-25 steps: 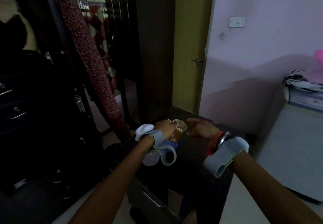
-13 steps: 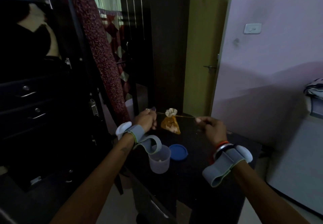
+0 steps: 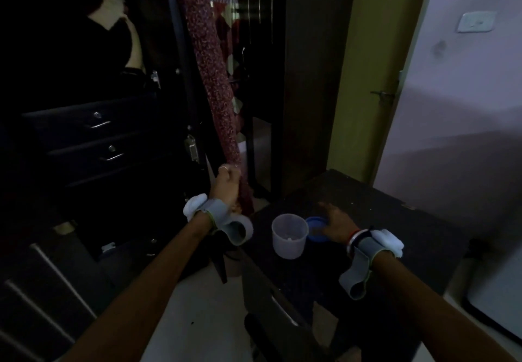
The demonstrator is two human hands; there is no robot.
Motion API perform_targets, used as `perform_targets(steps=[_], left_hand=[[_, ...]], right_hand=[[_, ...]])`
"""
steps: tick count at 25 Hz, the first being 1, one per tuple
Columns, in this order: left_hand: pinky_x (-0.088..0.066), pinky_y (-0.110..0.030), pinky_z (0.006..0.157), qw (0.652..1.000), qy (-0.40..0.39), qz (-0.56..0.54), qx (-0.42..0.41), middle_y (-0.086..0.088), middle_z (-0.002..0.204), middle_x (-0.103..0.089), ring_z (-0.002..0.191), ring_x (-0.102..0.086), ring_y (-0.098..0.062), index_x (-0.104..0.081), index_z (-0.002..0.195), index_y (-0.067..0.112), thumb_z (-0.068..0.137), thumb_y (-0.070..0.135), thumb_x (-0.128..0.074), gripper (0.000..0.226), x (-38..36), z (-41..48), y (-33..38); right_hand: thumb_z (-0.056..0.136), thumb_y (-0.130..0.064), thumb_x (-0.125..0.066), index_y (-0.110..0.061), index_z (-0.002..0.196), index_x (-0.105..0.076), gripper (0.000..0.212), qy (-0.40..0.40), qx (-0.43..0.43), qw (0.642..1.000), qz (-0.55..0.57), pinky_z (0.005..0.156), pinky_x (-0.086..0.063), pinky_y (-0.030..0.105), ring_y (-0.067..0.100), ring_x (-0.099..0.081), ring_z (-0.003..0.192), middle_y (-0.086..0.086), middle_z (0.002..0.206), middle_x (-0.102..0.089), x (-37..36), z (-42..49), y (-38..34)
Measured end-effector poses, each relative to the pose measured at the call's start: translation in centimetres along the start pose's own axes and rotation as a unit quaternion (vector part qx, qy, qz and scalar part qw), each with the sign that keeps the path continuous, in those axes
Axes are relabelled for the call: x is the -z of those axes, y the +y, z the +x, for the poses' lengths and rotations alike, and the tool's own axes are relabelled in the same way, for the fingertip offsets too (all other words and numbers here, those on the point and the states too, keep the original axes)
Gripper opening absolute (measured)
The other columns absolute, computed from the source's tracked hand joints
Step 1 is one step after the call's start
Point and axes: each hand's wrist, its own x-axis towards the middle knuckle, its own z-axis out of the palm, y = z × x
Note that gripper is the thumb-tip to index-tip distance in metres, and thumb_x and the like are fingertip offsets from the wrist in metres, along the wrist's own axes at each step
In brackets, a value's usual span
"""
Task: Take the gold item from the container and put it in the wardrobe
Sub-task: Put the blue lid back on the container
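Wardrobe (image 3: 93, 135) stands open at far left, dim, its drawers shut; left hand (image 3: 226, 185), fist closed, is raised toward it beside the red patterned cloth (image 3: 209, 79), and the gold item is presumably inside that fist but is not visible, so contents and appearance cannot be confirmed. Risk: a small item in a blind grip could slip and be lost on the dark floor, or snag the cloth. To the right, the empty translucent container (image 3: 289, 236) stands on the dark surface (image 3: 395, 220); right hand (image 3: 334, 223) lies loosely open on the blue lid (image 3: 313, 230), grip holding nothing.
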Motion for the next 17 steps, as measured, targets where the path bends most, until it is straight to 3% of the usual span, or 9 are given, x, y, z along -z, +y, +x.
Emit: perform_targets(steps=[1, 3, 6, 8, 9, 11, 13, 17], left_hand=[[-0.038, -0.020, 0.072, 0.995, -0.063, 0.064, -0.036, -0.004, 0.094, -0.056, 0.090, -0.053, -0.019, -0.052, 0.107, 0.009, 0.095, 0.024, -0.047, 0.019, -0.2, -1.1, -1.3], [-0.048, -0.024, 0.082, 0.968, -0.196, 0.126, -0.091, -0.006, 0.111, -0.058, 0.102, -0.054, -0.016, -0.049, 0.119, 0.009, 0.083, 0.020, -0.067, 0.041, -0.6, -3.2, -3.4], [-0.044, -0.034, 0.105, 0.923, -0.302, 0.209, -0.114, -0.002, 0.133, -0.053, 0.123, -0.050, -0.016, -0.044, 0.134, 0.014, 0.071, 0.026, -0.079, 0.073, -1.8, -4.7, -5.3], [-0.044, -0.032, 0.103, 0.913, -0.305, 0.236, -0.133, 0.004, 0.131, -0.056, 0.119, -0.052, -0.012, -0.047, 0.132, 0.021, 0.068, 0.035, -0.080, 0.073, -2.8, -5.8, -5.5], [-0.045, -0.032, 0.102, 0.919, -0.293, 0.233, -0.128, 0.004, 0.128, -0.059, 0.117, -0.054, -0.013, -0.050, 0.130, 0.022, 0.068, 0.038, -0.079, 0.071, -3.4, -6.3, -5.5], [-0.046, -0.034, 0.097, 0.933, -0.260, 0.228, -0.102, -0.006, 0.123, -0.064, 0.113, -0.059, -0.023, -0.054, 0.124, 0.016, 0.069, 0.038, -0.077, 0.064, -4.4, -6.6, -5.6], [-0.046, -0.032, 0.094, 0.939, -0.248, 0.224, -0.076, -0.012, 0.122, -0.064, 0.113, -0.059, -0.028, -0.054, 0.122, 0.011, 0.070, 0.033, -0.076, 0.061, -5.0, -6.6, -5.6], [-0.040, -0.022, 0.091, 0.942, -0.272, 0.189, -0.060, 0.000, 0.131, -0.056, 0.121, -0.053, -0.019, -0.041, 0.135, 0.021, 0.071, 0.034, -0.077, 0.074, -4.9, -6.2, -5.8]], right_hand=[[0.073, -0.039, -0.075, -0.007, 0.148, -0.026, 0.095, -0.021, -0.002, 1.000, -0.016, 0.112, -0.034, 0.036, 0.028, -0.037, 0.138, 0.013, 0.153, -0.034, -0.4, 0.0, 0.5], [0.068, -0.043, -0.077, -0.008, 0.143, -0.035, 0.093, -0.003, 0.000, 1.000, -0.027, 0.106, -0.040, 0.036, 0.029, -0.047, 0.131, 0.013, 0.146, -0.045, -1.1, -0.3, 1.1], [0.071, -0.044, -0.075, -0.012, 0.132, -0.049, 0.074, 0.105, -0.058, 0.983, 0.137, 0.097, -0.044, 0.032, 0.029, -0.054, 0.121, 0.013, 0.134, -0.056, -0.6, -1.1, 0.8], [0.070, -0.044, -0.075, -0.017, 0.125, -0.054, 0.064, 0.114, -0.048, 0.957, 0.262, 0.093, -0.045, 0.029, 0.025, -0.057, 0.116, 0.008, 0.128, -0.060, 0.0, -1.8, -0.1], [0.070, -0.042, -0.076, -0.019, 0.123, -0.056, 0.061, 0.091, -0.012, 0.957, 0.274, 0.091, -0.045, 0.026, 0.021, -0.058, 0.114, 0.004, 0.124, -0.060, 0.2, -2.4, -0.9], [0.070, -0.037, -0.078, -0.020, 0.122, -0.056, 0.059, 0.033, 0.070, 0.977, 0.198, 0.088, -0.041, 0.021, 0.015, -0.055, 0.112, -0.003, 0.117, -0.057, -0.3, -3.5, -2.7], [0.067, -0.040, -0.079, -0.018, 0.125, -0.054, 0.068, 0.044, 0.130, 0.988, 0.077, 0.091, -0.039, 0.021, 0.015, -0.052, 0.114, -0.001, 0.118, -0.052, -1.4, -3.9, -3.6], [0.064, -0.045, -0.079, -0.018, 0.128, -0.051, 0.075, 0.061, 0.123, 0.990, 0.035, 0.101, -0.041, 0.030, 0.022, -0.049, 0.120, 0.005, 0.130, -0.048, -1.4, -3.7, -3.7]])
